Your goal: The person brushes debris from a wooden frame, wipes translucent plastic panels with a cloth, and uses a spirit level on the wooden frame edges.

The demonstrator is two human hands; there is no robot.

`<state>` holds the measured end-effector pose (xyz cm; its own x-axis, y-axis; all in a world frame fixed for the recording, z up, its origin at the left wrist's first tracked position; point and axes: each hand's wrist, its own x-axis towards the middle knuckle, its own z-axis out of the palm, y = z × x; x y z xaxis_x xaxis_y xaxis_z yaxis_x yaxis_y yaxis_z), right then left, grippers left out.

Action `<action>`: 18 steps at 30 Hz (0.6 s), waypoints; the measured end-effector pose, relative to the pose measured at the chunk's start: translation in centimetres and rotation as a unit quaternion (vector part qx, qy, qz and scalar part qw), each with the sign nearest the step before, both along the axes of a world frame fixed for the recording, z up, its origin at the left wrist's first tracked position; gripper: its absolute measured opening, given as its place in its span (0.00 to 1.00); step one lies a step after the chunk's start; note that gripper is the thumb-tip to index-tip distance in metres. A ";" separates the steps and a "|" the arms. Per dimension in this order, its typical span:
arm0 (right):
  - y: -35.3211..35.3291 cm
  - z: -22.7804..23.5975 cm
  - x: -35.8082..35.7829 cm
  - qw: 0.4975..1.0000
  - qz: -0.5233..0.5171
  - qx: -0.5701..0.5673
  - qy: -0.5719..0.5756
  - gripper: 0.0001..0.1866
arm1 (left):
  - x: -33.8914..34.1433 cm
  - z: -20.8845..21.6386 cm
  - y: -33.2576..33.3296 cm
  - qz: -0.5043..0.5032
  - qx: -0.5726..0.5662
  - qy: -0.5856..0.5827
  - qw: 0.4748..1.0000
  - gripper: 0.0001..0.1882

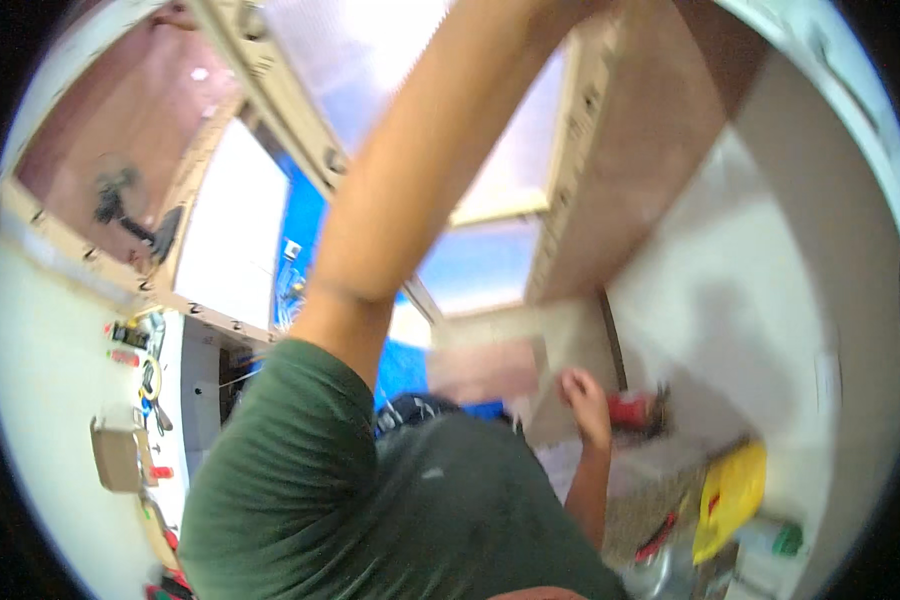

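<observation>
The left arm (400, 190) crosses the wooden frame (573, 150), from left edge toward top right corner. The left hand is out of sight, the right hand (587, 402) blurry near a red thing (627, 410); I can't tell either grip. A fast swing could bump the frame.

From my end it looks like some workshop, tbh: wooden framing (575, 140), cardboard box (117, 455), small gear (128, 335) along a wall (45, 330).

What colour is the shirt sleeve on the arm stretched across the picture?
Dark green; the sleeve shows best in the head view.
</observation>
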<state>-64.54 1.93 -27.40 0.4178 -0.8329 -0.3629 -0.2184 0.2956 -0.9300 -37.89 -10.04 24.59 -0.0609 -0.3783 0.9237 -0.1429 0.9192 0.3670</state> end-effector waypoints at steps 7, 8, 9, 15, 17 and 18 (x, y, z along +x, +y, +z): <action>-4.8 3.5 4.5 0.995 0.022 -0.098 0.012 0.13 | 13.8 -25.8 13.6 -0.149 0.432 0.356 0.815 0.41; -6.0 5.2 5.5 0.991 0.030 -0.131 0.005 0.13 | 14.9 -30.6 15.7 -0.157 0.471 0.374 0.784 0.38; -7.3 7.8 7.1 0.985 0.040 -0.168 -0.004 0.12 | 15.9 -35.0 17.9 -0.164 0.504 0.392 0.752 0.35; -12.6 26.1 18.3 0.864 0.033 -0.499 -0.062 0.08 | 18.5 -48.6 25.3 0.063 0.604 0.425 0.671 0.21; -13.0 33.8 23.7 0.754 0.035 -0.647 -0.104 0.09 | 19.0 -49.7 27.2 0.131 0.612 0.392 0.674 0.21; -13.0 37.5 26.5 0.712 0.036 -0.694 -0.102 0.10 | 19.2 -50.2 28.2 0.167 0.614 0.379 0.672 0.20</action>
